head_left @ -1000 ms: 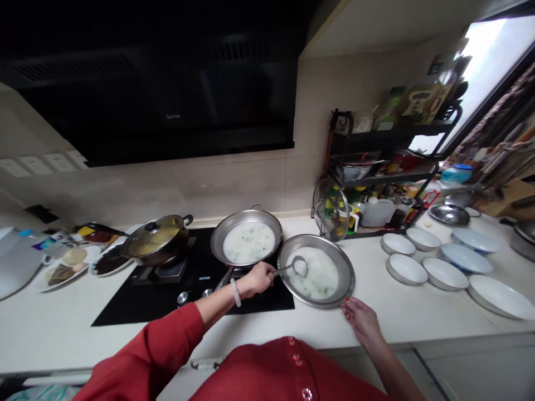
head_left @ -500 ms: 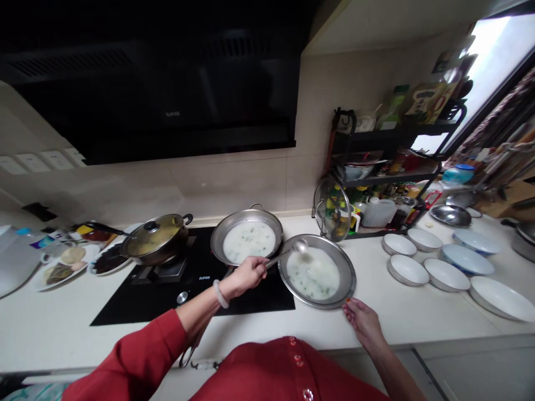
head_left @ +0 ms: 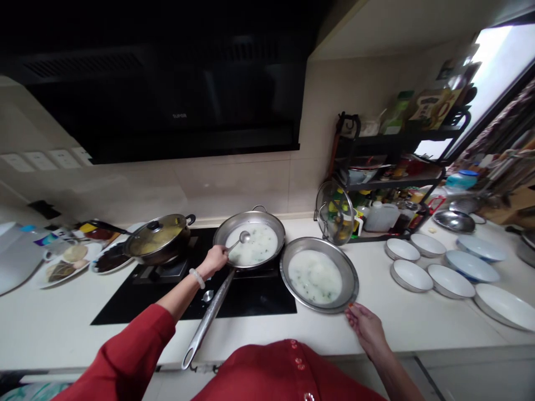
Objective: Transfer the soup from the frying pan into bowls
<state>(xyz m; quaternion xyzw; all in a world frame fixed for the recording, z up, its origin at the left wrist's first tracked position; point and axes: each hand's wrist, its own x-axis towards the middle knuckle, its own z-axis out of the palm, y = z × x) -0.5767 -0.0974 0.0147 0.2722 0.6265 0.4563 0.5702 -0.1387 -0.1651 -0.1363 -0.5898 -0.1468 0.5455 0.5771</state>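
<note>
My left hand [head_left: 215, 260] is closed on the handle of a metal ladle [head_left: 239, 240], and the ladle's bowl hangs over the steel pan [head_left: 249, 242] of white soup with green bits on the black cooktop [head_left: 251, 298]. The pan's long handle [head_left: 207, 320] points toward me. My right hand [head_left: 364, 324] rests on the counter with its fingertips at the near rim of a wide steel basin [head_left: 320, 275] holding more of the same soup; its fingers are loosely curled and hold nothing.
A lidded dark pot [head_left: 156, 238] sits on the left burner, plates of food [head_left: 67, 263] beyond it. Several white bowls [head_left: 443, 272] stand on the counter at right. A black rack [head_left: 388, 178] of bottles and a glass lid [head_left: 333, 211] stand behind the basin.
My left hand has carried the ladle left from over the basin to over the pan. The right hand has stayed at the basin's rim.
</note>
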